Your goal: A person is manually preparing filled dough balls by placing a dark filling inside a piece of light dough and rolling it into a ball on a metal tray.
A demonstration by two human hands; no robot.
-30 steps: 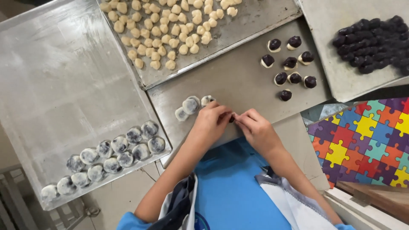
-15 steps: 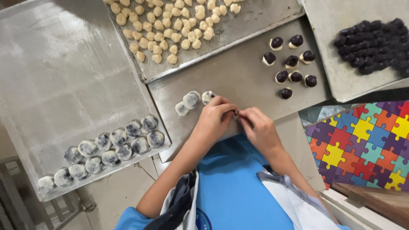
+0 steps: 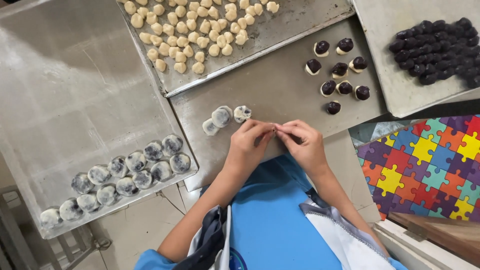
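Observation:
My left hand (image 3: 248, 145) and my right hand (image 3: 303, 144) meet fingertip to fingertip over the near edge of a metal tray (image 3: 280, 97). Between the fingertips sits a small piece of dough, almost wholly hidden. Just left of my left hand lie three wrapped, pale dough balls with dark filling showing through (image 3: 222, 118). Farther right on the same tray stand several pale dough pieces topped with dark filling balls (image 3: 338, 70).
A big tray on the left (image 3: 75, 90) carries rows of finished wrapped balls (image 3: 125, 175) along its near edge. A far tray holds many plain dough pieces (image 3: 190, 30). A right-hand tray holds a heap of dark filling balls (image 3: 435, 40). A colourful puzzle-pattern mat (image 3: 430, 165) lies at right.
Both hands have kept pinching the dough piece in nearly the same place; the view has shifted slightly. The wrapped balls and trays have not changed.

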